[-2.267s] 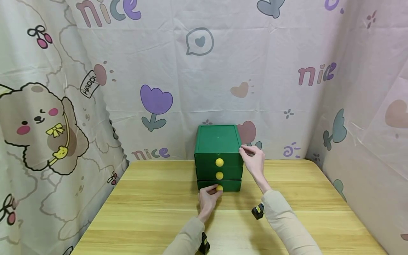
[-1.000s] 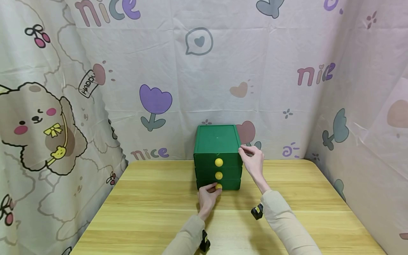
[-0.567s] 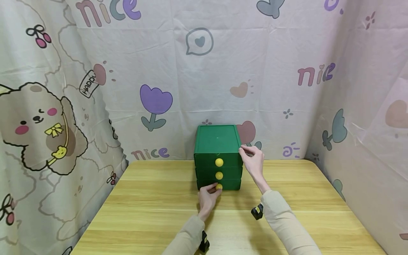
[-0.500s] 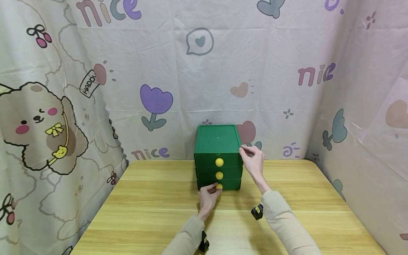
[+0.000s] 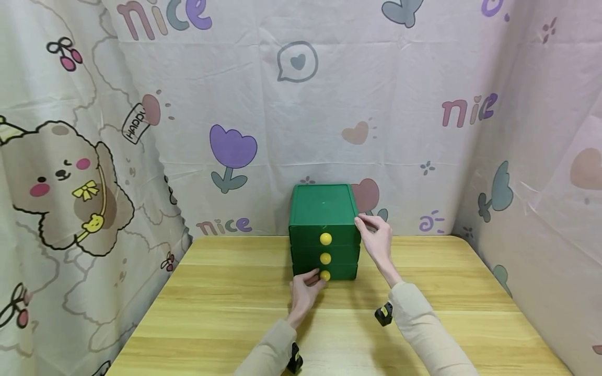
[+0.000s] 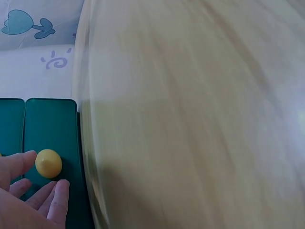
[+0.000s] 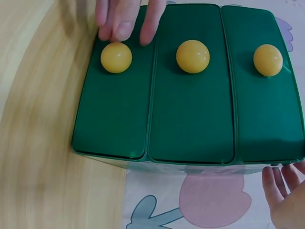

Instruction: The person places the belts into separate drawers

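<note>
A green drawer cabinet (image 5: 323, 206) stands on the table, its drawers flush and stacked, each with a round yellow knob. My left hand (image 5: 303, 293) is beside the bottom knob (image 5: 325, 275). In the left wrist view, the fingers (image 6: 59, 200) and thumb are spread around that knob (image 6: 48, 163), with small gaps between. My right hand (image 5: 378, 240) touches the cabinet's upper right front corner. In the right wrist view its fingertips (image 7: 272, 183) lie against the cabinet's edge, beside the top drawer's knob (image 7: 268, 60).
The wooden table (image 5: 226, 303) extends around the cabinet. Patterned cloth (image 5: 301, 115) hangs behind it and at both sides. A small black device (image 5: 384, 314) sits at the right wrist and another black device (image 5: 294, 359) at the left.
The bottom drawer, slightly out at first, has slid in flush. Since then my left fingers have come off its knob and the hand has shifted slightly left. My right hand stays at the corner.
</note>
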Demonstrator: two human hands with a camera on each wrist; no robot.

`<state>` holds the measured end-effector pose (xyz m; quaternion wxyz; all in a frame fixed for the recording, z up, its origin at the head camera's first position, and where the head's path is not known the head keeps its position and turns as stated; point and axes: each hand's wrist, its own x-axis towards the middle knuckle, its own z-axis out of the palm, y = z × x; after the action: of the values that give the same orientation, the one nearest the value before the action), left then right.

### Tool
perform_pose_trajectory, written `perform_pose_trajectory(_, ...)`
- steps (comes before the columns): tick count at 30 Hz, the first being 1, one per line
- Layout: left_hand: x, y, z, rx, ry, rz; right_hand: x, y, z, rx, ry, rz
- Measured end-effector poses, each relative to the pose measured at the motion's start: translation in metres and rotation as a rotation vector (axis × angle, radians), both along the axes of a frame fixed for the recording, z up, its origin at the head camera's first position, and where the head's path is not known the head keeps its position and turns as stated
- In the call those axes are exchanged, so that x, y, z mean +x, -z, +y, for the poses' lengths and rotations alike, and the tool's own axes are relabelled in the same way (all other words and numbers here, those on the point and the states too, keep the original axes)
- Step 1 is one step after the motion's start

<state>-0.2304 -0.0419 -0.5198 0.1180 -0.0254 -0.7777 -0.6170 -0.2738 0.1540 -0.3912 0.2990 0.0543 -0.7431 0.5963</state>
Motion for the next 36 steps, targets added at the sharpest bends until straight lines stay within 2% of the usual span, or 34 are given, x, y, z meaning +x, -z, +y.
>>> perform_pose_trajectory(4, 0.003, 0.0, -0.01, -0.007, 0.012, -0.012, 0.001, 0.005, 0.003, 0.017, 0.02, 0.009)
perform_pose_trajectory(8, 0.005, -0.004, -0.03, -0.019, 0.011, -0.029, 0.005, 0.016, 0.011, 0.056, 0.051, 0.01)
perform_pose_trajectory(12, 0.005, -0.015, -0.062, -0.036, -0.065, -0.027, 0.008, 0.033, 0.025, 0.158, 0.075, 0.001)
perform_pose_trajectory(15, 0.003, -0.023, -0.091, -0.08, -0.154, 0.013, 0.012, 0.049, 0.039, 0.29, 0.094, -0.003)
perform_pose_trajectory(17, 0.003, -0.025, -0.109, -0.155, -0.205, 0.064, 0.015, 0.059, 0.048, 0.393, 0.101, -0.011)
perform_pose_trajectory(19, 0.002, -0.026, -0.123, -0.268, -0.244, 0.118, 0.019, 0.069, 0.056, 0.507, 0.106, -0.034)
perform_pose_trajectory(23, 0.0, -0.02, -0.144, -0.564, -0.284, 0.231, 0.027, 0.087, 0.068, 0.745, 0.12, -0.105)
perform_pose_trajectory(25, -0.002, -0.016, -0.15, -0.698, -0.288, 0.253, 0.03, 0.093, 0.072, 0.837, 0.126, -0.147)
perform_pose_trajectory(29, -0.004, -0.013, -0.158, -0.896, -0.261, 0.219, 0.034, 0.102, 0.078, 0.917, 0.13, -0.219)
perform_pose_trajectory(34, -0.006, -0.015, -0.161, -1.052, -0.215, 0.141, 0.038, 0.108, 0.081, 0.941, 0.124, -0.293)
perform_pose_trajectory(36, -0.008, -0.017, -0.161, -1.088, -0.205, 0.115, 0.039, 0.11, 0.081, 0.954, 0.122, -0.316)
